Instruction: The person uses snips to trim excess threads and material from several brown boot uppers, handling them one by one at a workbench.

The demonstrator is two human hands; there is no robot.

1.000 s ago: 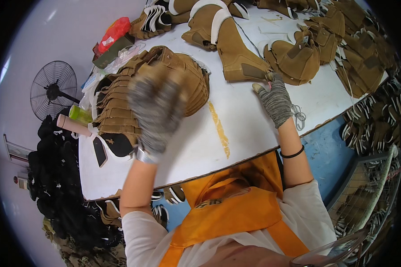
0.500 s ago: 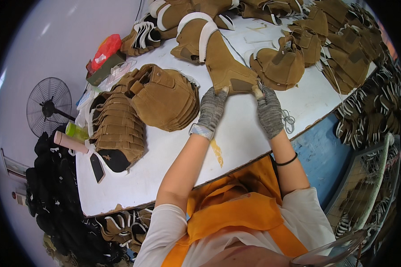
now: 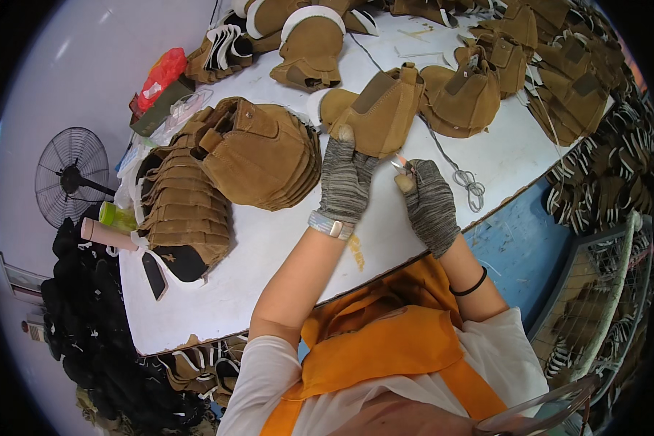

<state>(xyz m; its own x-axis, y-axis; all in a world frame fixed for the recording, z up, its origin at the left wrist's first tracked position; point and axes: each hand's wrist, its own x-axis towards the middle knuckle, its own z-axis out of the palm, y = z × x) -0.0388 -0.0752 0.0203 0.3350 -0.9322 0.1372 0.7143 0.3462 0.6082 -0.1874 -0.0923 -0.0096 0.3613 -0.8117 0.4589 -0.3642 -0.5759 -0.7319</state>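
Observation:
A brown suede boot upper (image 3: 391,109) with a darker side panel is tilted up over the white table. My left hand (image 3: 345,178), in a grey knit glove, grips its lower edge, with the thumb on the near face. To the right, my right hand (image 3: 430,203) is gloved the same way, its thumb and finger bare at the tips. These fingers are closed on a small tool with a shiny tip (image 3: 397,163), close to the upper's edge but seemingly apart from it. The rest of that tool is hidden in the hand.
Stacked brown uppers (image 3: 261,156) stand left of my left hand, beside a nested row (image 3: 185,211). More uppers (image 3: 458,98) lie right and far. A grey cord (image 3: 466,182) coils at right. A phone (image 3: 154,276), pink bottle (image 3: 107,234) and fan (image 3: 71,176) are leftward.
The held upper has been turned and lifted, separating from another white-trimmed upper left behind it. My right hand has let go of it and moved slightly down, now showing a shiny-tipped tool.

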